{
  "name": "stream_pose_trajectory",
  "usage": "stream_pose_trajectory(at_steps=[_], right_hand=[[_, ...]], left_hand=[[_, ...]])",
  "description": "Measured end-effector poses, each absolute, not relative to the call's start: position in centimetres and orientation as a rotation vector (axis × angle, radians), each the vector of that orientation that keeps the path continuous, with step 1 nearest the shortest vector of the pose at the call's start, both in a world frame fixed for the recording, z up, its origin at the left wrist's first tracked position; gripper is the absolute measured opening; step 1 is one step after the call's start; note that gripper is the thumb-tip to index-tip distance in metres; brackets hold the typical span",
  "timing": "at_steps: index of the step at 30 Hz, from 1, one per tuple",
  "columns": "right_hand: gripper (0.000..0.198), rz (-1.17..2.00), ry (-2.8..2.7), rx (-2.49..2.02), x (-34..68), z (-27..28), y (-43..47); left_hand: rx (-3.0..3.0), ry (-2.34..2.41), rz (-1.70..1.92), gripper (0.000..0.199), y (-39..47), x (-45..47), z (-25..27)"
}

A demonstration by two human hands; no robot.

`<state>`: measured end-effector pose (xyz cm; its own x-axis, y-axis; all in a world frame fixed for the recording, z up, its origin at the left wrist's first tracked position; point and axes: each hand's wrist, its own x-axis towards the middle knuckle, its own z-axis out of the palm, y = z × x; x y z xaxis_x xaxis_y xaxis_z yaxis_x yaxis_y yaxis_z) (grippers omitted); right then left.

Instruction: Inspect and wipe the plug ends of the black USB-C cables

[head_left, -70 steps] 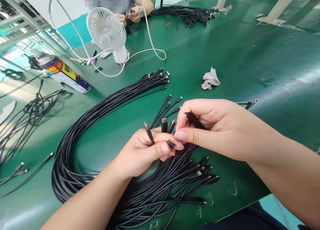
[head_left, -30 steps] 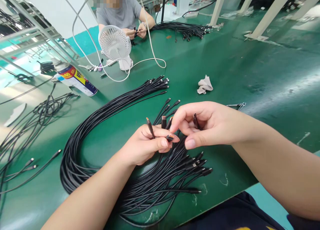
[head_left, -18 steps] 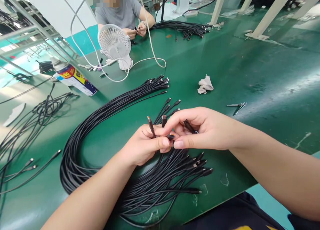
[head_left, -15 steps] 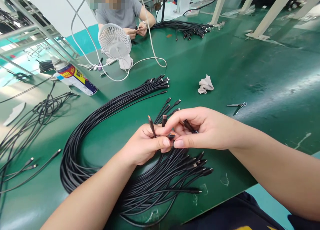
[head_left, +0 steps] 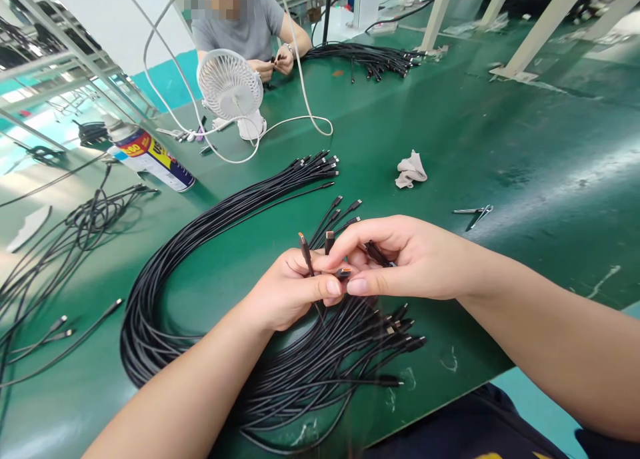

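Note:
My left hand (head_left: pixel 295 289) is closed around black USB cables, and several of their plug ends stick out between the fingers. One upright cable plug (head_left: pixel 306 251) shows an orange tip, and a wider cable plug (head_left: pixel 329 242) stands beside it. A third cable plug (head_left: pixel 343 273) lies at the left thumb tip, close to the right thumb. My right hand (head_left: pixel 410 256) is closed too, its fingertips meeting the left ones, with a dark cable plug (head_left: pixel 376 253) in its curled fingers. Under both hands curves a thick bundle of black cables (head_left: pixel 165 272); its plug ends fan out below the right hand.
Behind the bundle stand a white fan (head_left: pixel 231 86) and a spray can (head_left: pixel 153 159). A crumpled cloth (head_left: pixel 412 170) and nail clippers (head_left: pixel 481 212) lie to the right. Tangled cables (head_left: pixel 95 219) are at left. Across the table a co-worker (head_left: pixel 240 26) handles small parts near another cable bundle (head_left: pixel 370 58).
Very little differs. The orange-tipped plug has shifted slightly to the right and down in my left hand; both hands otherwise keep their positions.

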<state>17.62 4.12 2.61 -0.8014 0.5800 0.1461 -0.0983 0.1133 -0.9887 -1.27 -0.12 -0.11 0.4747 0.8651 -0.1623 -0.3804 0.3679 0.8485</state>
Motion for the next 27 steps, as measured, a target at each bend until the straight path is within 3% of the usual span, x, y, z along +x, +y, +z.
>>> stream_pose_trajectory(at_steps=[9,17,20,23,27], right_hand=[[0.019,1.725,-1.909,-0.457,17.6,2.5,4.1],[0.018,1.605,-1.882,-0.564,17.8,3.2,3.8],[0.021,1.311,-1.931,-0.707,17.9,3.3,3.6],[0.012,0.774,-2.088,-0.838,17.8,3.1,3.1],[0.018,0.197,-2.264,-0.931,17.4,2.3,2.1]], left_hand=[[0.859,0.626,0.885,0.015,-0.1,-1.5,-0.3],[0.692,0.722,0.957,0.023,-0.3,-0.7,0.4],[0.642,0.781,0.994,0.023,-0.3,-0.2,0.6],[0.593,0.902,1.078,0.023,-0.5,0.2,0.7],[0.517,1.000,1.179,0.022,-0.8,0.4,0.5]])
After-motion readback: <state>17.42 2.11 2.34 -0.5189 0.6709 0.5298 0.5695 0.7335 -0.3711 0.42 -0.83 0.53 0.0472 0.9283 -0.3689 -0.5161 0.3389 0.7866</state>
